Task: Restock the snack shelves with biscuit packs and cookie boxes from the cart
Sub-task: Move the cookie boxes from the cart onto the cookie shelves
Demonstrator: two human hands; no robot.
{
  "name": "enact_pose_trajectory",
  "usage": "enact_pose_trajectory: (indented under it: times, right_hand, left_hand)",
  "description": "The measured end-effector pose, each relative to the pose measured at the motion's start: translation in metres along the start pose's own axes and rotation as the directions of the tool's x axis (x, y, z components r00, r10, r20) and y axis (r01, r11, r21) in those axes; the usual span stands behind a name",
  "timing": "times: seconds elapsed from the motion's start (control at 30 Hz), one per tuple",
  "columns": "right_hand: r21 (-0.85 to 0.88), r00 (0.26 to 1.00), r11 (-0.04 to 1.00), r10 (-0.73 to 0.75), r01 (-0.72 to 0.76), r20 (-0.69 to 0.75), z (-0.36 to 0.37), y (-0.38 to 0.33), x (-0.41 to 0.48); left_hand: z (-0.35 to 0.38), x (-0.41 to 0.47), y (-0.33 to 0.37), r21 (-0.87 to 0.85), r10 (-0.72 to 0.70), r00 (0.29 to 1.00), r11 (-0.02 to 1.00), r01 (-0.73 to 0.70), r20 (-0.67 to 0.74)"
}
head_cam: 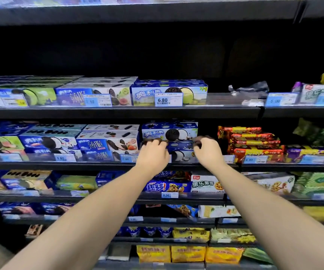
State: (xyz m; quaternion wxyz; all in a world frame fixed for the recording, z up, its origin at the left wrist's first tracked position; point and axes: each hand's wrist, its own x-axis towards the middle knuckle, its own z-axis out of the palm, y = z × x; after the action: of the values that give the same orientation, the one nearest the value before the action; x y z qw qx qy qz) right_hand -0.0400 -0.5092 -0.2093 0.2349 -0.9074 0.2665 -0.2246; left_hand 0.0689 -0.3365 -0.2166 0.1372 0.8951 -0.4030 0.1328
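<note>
Left grip (153,151) and right grip (208,151) curl their fingers round the ends of a glossy blue rectangular cardboard cookie box (180,147). It sits under a matching blue top box (170,133) on a black metal store shelf (79,166), behind a clear plastic price rail (40,157). Crinkly orange foil biscuit packs (254,143) lie to the right.

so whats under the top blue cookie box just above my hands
A second blue box lies under the top box, sticking out further forward. The left hand and right hand grip its ends, covering them. Anything further back beneath cannot be seen.
</note>
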Motion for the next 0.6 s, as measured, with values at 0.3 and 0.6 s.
enact_pose_trajectory:
  times: [0.3, 0.6]
  right_hand:
    - [-0.16, 0.997, 0.987, 0.028, -0.015, 0.078, 0.014, -0.071, -0.079]
    - [-0.195, 0.969, 0.977, -0.034, 0.083, 0.244, 0.05, -0.124, -0.135]
  left_hand:
    - [-0.028, -0.063, -0.052, -0.073, 0.177, 0.975, 0.983, -0.168, 0.135]
    - [-0.052, -0.144, -0.104, -0.074, 0.029, 0.98, 0.997, -0.015, 0.195]
